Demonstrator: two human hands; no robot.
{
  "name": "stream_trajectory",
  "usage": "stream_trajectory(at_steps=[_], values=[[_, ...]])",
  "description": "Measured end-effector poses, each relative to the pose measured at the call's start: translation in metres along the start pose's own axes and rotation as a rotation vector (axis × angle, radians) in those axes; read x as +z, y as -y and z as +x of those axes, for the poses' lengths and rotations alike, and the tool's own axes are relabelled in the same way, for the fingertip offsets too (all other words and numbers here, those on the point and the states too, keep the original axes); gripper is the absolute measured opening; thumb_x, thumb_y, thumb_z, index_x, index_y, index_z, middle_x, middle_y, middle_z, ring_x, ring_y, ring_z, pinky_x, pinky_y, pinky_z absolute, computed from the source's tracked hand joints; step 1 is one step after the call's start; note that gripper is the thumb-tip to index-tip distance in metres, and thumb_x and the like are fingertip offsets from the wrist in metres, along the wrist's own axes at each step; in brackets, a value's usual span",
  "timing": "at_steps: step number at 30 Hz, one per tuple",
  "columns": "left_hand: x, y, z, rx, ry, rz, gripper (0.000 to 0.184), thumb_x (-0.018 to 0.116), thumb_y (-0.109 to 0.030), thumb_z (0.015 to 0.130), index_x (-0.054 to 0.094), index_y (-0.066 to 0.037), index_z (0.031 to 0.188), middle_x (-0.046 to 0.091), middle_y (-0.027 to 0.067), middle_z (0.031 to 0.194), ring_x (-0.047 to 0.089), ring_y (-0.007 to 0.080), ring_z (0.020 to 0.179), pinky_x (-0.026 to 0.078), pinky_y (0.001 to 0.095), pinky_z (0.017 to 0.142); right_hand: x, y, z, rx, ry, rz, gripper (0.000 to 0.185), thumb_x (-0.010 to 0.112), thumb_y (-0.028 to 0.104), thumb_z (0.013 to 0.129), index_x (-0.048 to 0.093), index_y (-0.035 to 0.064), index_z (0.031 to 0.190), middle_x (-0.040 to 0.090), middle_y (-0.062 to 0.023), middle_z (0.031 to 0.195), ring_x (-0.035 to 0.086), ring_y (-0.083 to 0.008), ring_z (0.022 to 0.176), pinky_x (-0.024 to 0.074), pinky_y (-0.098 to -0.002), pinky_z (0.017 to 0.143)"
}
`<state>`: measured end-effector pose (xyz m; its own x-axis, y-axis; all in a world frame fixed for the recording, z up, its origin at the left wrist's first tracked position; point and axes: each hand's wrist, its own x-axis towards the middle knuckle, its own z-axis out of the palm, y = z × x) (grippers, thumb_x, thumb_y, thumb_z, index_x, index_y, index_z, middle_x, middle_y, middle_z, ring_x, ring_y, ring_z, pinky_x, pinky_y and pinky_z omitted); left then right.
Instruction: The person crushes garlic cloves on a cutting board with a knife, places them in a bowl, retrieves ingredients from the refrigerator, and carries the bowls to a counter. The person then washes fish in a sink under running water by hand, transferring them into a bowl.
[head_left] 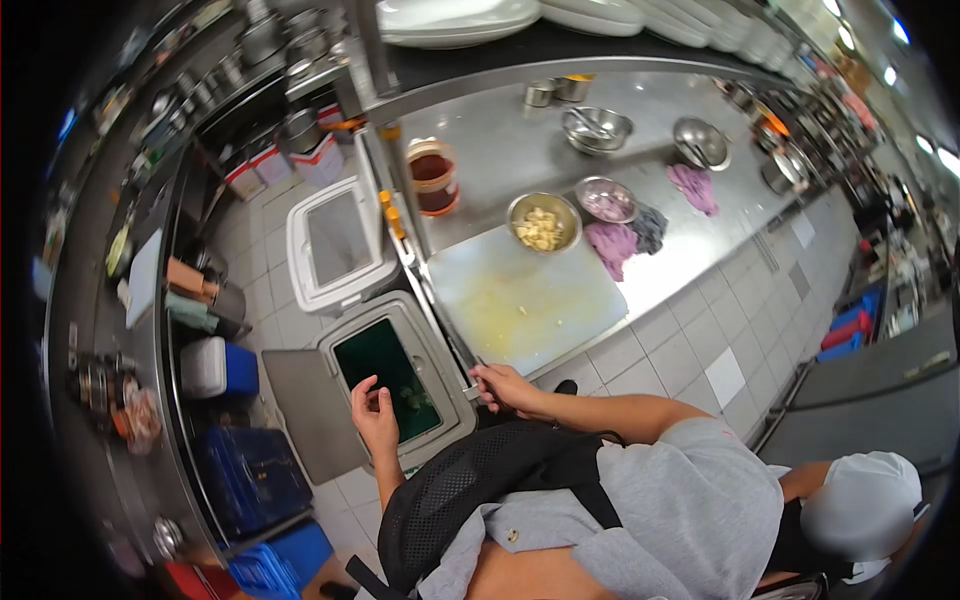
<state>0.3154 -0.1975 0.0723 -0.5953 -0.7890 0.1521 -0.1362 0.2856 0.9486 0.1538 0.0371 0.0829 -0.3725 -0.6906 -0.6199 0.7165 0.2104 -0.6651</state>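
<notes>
Head view shows the left hand (pixel 375 420) with its thumb and fingers apart, holding nothing that I can see. It is over the mouth of the grey bin (pixel 437 370). The right hand (pixel 503 387) has curled fingers near the table's edge; a thin dark thing seems to be there, but I cannot tell if it is held. The bin has its lid (pixel 312 415) swung out to the side, and pale bits lie inside it. The white board (pixel 590 285) lies on the table just beyond the right hand, with yellow stains and small crumbs. A metal bowl (pixel 573 217) of yellow chunks (pixel 541 232) stands at its far edge, near a purple cloth (pixel 612 248). To work well, I think the left hand should be well inside the rim, and the right clear of the board's corner.
</notes>
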Motion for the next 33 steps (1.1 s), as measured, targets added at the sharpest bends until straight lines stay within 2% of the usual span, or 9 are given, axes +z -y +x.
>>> stream_trajectory(at_steps=[3, 9, 13, 17, 21, 24, 28, 31, 33], values=[[0.035, -0.028, 0.012, 0.056, 0.098, -0.104, 0.025, 0.065, 0.001, 0.095, 0.064, -0.002, 0.12, 0.061, -0.0002, 0.11, 0.057, 0.0071, 0.083, 0.047, 0.0228, 0.069, -0.002, 0.017, 0.022, 0.047, 0.048, 0.224, 0.041, 0.047, 0.044, 0.108, 0.056, 0.0059, 0.119, 0.056, 0.0, 0.084, 0.053, -0.0093, 0.068, 0.0466, -0.0264, 0.053], [0.108, -0.085, 0.033, 0.194, 0.247, -0.22, 0.023, 0.065, 0.001, 0.093, 0.064, -0.002, 0.115, 0.057, 0.0028, 0.113, 0.055, 0.0079, 0.079, 0.044, 0.0216, 0.066, -0.043, 0.087, -0.075, -0.127, 0.194, -0.173, 0.058, 0.044, 0.051, 0.107, 0.062, 0.0013, 0.13, 0.064, -0.0029, 0.09, 0.062, -0.0118, 0.075, 0.0536, -0.0275, 0.068], [0.172, -0.095, 0.03, 0.173, 0.444, -0.182, 0.024, 0.065, 0.002, 0.092, 0.063, -0.001, 0.116, 0.058, 0.0037, 0.11, 0.057, 0.0085, 0.08, 0.047, 0.0233, 0.068, -0.083, 0.165, -0.207, -0.843, 0.026, -0.438, 0.036, 0.059, 0.031, 0.103, 0.071, -0.0027, 0.106, 0.066, -0.0052, 0.083, 0.063, -0.0134, 0.074, 0.0508, -0.0277, 0.067], [0.258, -0.104, 0.008, 0.073, 0.675, -0.219, 0.033, 0.065, 0.0, 0.093, 0.06, -0.004, 0.126, 0.063, 0.003, 0.106, 0.059, 0.0095, 0.081, 0.049, 0.0237, 0.07, -0.076, 0.206, -0.339, -1.485, 0.53, -0.326, 0.023, 0.063, 0.022, 0.1, 0.072, 0.0006, 0.103, 0.067, -0.0072, 0.084, 0.064, -0.0202, 0.07, 0.0504, -0.0317, 0.06], [0.35, -0.09, -0.007, -0.246, 0.73, -0.391, 0.037, 0.067, -0.006, 0.093, 0.057, -0.007, 0.129, 0.063, 0.0069, 0.116, 0.062, 0.0128, 0.083, 0.053, 0.0283, 0.073, -0.106, 0.223, -0.41, -1.54, 0.633, -0.461, 0.021, 0.065, 0.026, 0.1, 0.073, 0.0081, 0.107, 0.067, -0.0068, 0.084, 0.062, -0.02, 0.062, 0.0438, -0.0318, 0.049], [0.417, -0.047, 0.021, -0.764, 0.47, -0.785, 0.034, 0.067, -0.032, 0.097, 0.055, -0.015, 0.124, 0.066, 0.0089, 0.114, 0.065, 0.0168, 0.079, 0.055, 0.0311, 0.069, -0.151, 0.211, -0.439, -1.656, 0.564, -0.459, 0.021, 0.065, 0.025, 0.1, 0.075, 0.0129, 0.115, 0.064, -0.0045, 0.078, 0.057, -0.0167, 0.054, 0.0382, -0.0299, 0.044], [0.472, -0.036, 0.042, -0.812, 0.352, -0.963, 0.029, 0.065, -0.038, 0.099, 0.06, -0.017, 0.118, 0.071, 0.004, 0.092, 0.07, 0.0173, 0.078, 0.059, 0.0323, 0.067, -0.23, 0.211, -0.492, -1.781, 0.507, -0.605, 0.019, 0.07, 0.021, 0.096, 0.075, 0.0098, 0.111, 0.058, -0.0015, 0.072, 0.053, -0.0135, 0.051, 0.0357, -0.0277, 0.043], [0.497, 0.017, 0.079, -0.63, 0.404, -0.942, 0.033, 0.065, -0.037, 0.098, 0.059, -0.009, 0.116, 0.071, 0.0076, 0.096, 0.07, 0.0195, 0.077, 0.059, 0.0308, 0.063, -0.297, 0.199, -0.538, -1.645, 0.519, -0.869, 0.024, 0.068, 0.027, 0.097, 0.069, 0.0029, 0.099, 0.067, -0.0078, 0.085, 0.062, -0.0206, 0.066, 0.0458, -0.0314, 0.05], [0.511, 0.014, 0.07, -0.562, 0.225, -0.752, 0.035, 0.068, -0.031, 0.097, 0.056, -0.003, 0.114, 0.07, 0.0116, 0.098, 0.069, 0.0216, 0.077, 0.059, 0.0312, 0.063, -0.316, 0.204, -0.56, -1.729, 0.404, -0.762, 0.019, 0.069, 0.023, 0.096, 0.073, 0.0066, 0.103, 0.062, -0.0042, 0.078, 0.058, -0.0166, 0.058, 0.0402, -0.0291, 0.046]])
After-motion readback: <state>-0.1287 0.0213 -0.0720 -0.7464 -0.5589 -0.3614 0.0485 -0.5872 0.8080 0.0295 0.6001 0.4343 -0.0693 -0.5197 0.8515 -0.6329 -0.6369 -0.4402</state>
